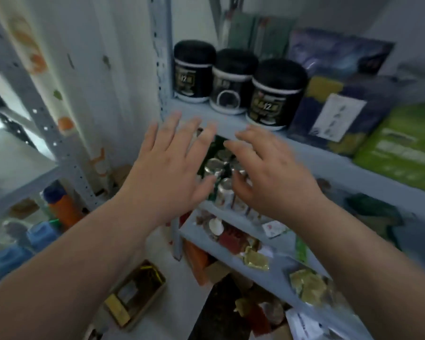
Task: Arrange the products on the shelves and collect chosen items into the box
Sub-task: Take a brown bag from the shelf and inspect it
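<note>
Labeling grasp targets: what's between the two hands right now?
In the head view, the gap between the left hand and the right hand shows a cluster of silver-topped cans. Neither hand holds anything.

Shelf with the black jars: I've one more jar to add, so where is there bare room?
Only a narrow bare strip of shelf runs in front of the three black jars. Right of them it is crowded: the dark blue box and green pack sit side by side, nearly to the front edge.
</note>
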`<action>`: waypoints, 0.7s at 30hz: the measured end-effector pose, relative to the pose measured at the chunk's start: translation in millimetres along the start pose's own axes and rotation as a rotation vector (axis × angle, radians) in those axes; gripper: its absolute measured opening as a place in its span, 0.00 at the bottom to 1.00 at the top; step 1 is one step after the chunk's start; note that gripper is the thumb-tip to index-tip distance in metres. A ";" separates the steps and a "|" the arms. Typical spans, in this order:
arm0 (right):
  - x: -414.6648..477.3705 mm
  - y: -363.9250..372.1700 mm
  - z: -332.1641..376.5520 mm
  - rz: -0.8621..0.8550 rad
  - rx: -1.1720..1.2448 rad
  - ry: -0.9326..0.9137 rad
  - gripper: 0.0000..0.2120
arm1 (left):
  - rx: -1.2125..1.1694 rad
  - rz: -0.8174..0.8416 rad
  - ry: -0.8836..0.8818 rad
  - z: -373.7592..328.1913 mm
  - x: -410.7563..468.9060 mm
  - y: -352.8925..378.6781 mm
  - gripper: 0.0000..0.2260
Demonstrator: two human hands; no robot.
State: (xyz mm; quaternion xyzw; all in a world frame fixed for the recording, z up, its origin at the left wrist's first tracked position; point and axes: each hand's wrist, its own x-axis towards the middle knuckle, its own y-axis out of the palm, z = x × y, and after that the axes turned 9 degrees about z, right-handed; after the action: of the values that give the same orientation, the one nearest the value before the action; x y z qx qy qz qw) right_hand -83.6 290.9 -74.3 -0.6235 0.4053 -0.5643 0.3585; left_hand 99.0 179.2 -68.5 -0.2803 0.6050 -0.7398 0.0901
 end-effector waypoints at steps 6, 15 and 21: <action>-64.0 -92.4 -71.6 -0.057 -0.135 0.065 0.22 | -0.075 -0.140 0.123 -87.9 51.2 -59.8 0.36; -89.3 -163.5 -166.7 -0.020 -0.270 0.210 0.23 | -0.107 -0.160 0.294 -166.4 136.8 -99.7 0.36; -90.3 -169.5 -220.7 0.009 -0.344 0.287 0.21 | -0.131 -0.121 0.374 -180.1 206.5 -106.9 0.35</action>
State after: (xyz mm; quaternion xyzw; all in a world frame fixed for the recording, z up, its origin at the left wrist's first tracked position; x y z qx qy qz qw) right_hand -289.0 445.6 65.1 -0.5870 0.5454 -0.5679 0.1881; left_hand -144.0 260.6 75.7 -0.1793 0.6399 -0.7422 -0.0868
